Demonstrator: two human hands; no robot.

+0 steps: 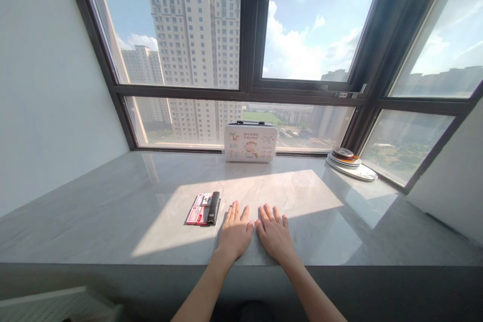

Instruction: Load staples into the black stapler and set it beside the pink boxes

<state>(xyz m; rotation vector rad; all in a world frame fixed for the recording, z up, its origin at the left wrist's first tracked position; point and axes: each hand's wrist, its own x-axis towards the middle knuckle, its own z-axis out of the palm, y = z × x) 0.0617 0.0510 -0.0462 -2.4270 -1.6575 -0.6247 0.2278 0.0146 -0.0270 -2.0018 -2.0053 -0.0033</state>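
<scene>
My left hand (236,231) lies flat on the grey marble-look window sill (294,186), palm down with fingers stretched out. Beside it, palm down as well, rests my right hand (274,231), fingers slightly spread. The thumbs nearly meet, and neither hand holds anything. Just left of my left hand lies a black stapler (213,208), its long side pointing away from me. It is next to or partly on a red and white printed packet (196,215), with a smaller red and white box (204,199) at the far end.
A white case (251,143) with cartoon prints and a dark handle stands upright against the window. At the right corner sits a stack of plates or lids (345,160) on a white oval piece (364,173). Dark window frames (249,94) border the sill's back; its front edge is near my wrists.
</scene>
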